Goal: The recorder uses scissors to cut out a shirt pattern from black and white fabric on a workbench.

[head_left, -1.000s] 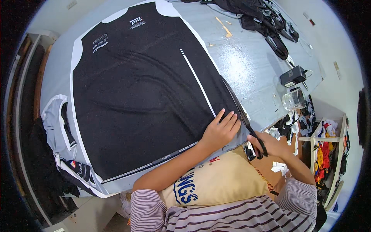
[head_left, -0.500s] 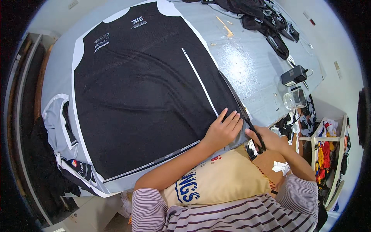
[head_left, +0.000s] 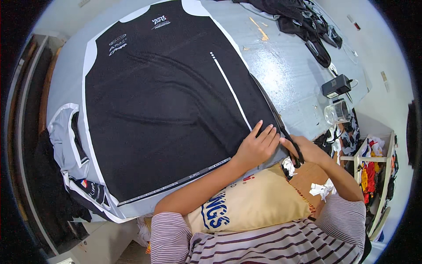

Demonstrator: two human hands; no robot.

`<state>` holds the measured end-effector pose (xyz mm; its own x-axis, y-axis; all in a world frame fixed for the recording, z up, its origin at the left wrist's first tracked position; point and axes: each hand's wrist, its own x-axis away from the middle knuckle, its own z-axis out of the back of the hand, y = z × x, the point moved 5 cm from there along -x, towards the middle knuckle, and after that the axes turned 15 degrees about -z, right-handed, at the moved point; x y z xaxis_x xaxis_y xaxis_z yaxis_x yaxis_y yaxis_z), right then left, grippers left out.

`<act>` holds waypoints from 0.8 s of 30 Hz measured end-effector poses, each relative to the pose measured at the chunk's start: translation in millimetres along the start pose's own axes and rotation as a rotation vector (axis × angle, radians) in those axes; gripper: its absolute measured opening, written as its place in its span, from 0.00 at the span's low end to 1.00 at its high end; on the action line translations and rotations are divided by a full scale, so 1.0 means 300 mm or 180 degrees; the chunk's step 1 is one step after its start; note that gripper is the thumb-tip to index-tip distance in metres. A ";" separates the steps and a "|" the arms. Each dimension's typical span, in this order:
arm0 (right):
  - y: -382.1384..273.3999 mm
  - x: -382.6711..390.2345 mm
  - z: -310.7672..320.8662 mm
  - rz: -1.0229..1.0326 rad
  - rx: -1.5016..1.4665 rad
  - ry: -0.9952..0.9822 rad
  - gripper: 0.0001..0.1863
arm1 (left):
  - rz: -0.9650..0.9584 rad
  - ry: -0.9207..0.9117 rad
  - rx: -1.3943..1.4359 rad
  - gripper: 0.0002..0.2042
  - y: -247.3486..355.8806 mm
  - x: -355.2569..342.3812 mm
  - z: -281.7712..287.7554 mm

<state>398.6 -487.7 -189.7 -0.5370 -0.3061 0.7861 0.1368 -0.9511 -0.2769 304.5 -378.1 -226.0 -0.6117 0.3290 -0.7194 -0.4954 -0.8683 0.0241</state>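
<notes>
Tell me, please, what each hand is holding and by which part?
The right hand grips black scissors by the handles; the left hand only presses flat on the black fabric panel.

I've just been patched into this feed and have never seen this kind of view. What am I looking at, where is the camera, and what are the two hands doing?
There is no machine here: a person works with two bare hands. The single picture comes from a wide fisheye camera worn on the person's head, looking down, so straight edges bend near the rim. A large black garment panel with white edges lies spread flat on a pale cutting table. The left hand presses flat on the panel's near right corner. The right hand grips black scissors at the panel's right edge. Farther along the table sit a small black box, a clear glass jar and a heap of dark fabric.
</notes>
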 end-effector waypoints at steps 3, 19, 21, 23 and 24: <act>-0.005 -0.017 0.016 -0.0050 -0.0145 -0.0201 0.30 | -0.0023 0.0009 -0.0004 0.13 0.001 -0.001 -0.004; -0.059 -0.058 0.040 0.0035 -0.0199 -0.0133 0.37 | 0.0029 0.0005 -0.0080 0.12 0.005 0.002 -0.011; -0.070 -0.072 0.049 0.0029 -0.0038 -0.0057 0.37 | 0.0022 0.0075 -0.0015 0.12 0.005 0.000 -0.009; -0.083 -0.089 0.050 0.0088 -0.0117 -0.0066 0.37 | 0.0022 0.0145 0.0039 0.13 0.005 -0.001 -0.006; -0.085 -0.098 0.046 0.0070 -0.0119 -0.0072 0.37 | 0.0012 0.0139 0.0013 0.13 0.004 -0.001 -0.005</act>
<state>422.4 -454.9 -197.9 -0.5152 -0.3280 0.7918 0.1168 -0.9421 -0.3143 305.1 -379.7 -226.6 -0.5862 0.3092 -0.7489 -0.4957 -0.8680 0.0296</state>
